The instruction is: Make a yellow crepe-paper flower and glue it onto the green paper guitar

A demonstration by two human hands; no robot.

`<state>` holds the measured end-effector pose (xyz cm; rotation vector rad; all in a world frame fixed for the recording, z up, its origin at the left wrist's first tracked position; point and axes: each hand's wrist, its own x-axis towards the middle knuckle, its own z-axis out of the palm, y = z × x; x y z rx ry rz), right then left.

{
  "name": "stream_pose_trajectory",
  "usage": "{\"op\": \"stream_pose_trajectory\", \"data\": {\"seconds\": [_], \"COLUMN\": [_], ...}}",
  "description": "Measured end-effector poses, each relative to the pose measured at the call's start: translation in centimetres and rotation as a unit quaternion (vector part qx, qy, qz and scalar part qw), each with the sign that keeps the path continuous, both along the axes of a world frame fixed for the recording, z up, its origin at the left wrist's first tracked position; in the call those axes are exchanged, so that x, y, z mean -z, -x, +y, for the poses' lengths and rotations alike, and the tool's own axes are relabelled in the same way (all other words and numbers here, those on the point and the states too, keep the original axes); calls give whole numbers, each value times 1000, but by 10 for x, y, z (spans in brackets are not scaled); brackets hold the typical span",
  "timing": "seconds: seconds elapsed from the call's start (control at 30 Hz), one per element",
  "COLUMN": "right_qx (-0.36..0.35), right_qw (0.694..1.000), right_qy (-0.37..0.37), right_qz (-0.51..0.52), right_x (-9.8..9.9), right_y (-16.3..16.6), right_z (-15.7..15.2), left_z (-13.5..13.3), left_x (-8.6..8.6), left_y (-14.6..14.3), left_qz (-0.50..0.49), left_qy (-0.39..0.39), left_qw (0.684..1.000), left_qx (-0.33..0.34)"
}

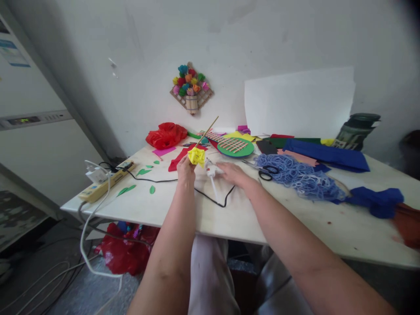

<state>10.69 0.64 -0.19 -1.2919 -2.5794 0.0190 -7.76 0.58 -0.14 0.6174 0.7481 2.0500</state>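
My left hand (186, 170) is closed on a yellow paper flower (197, 156), whose thin stick stem (209, 130) points up and away to the right. Just right of the flower is a white hot glue gun (210, 169), a pale glue stick (214, 187) poking from its rear towards me. My right hand (232, 173) has its fingers at the glue gun's handle, which they partly hide. A black cord (210, 199) loops on the table below the glue gun and runs left behind my left wrist.
Green paper leaves (152, 189) and a power strip (106, 183) lie on the left. Scissors (265, 173), tangled blue string (300, 175) and blue paper (328, 155) are on the right. Behind lie a green round piece with woven strips (235, 148) and red paper (179, 159).
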Motion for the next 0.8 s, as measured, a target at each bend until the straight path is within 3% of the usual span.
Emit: {"op": "stream_pose_trajectory", "data": {"seconds": [0.4, 0.57, 0.7, 0.8], "right_qx": [18, 24, 49, 48], "right_qw": [999, 988, 948, 937], "right_qy": [-5, -151, -294, -318], "right_qz": [-34, 3, 111, 139], "right_x": [5, -2, -11, -17], "right_y": [5, -1, -4, -6], "right_z": [-3, -12, -14, -12], "left_z": [2, -3, -8, -11], "left_x": [11, 13, 8, 4], "left_y": [-9, -7, -10, -13], "left_qz": [40, 78, 147, 208], "left_qy": [22, 34, 65, 59], "left_qw": [992, 988, 979, 964], "left_qx": [120, 125, 126, 155]}}
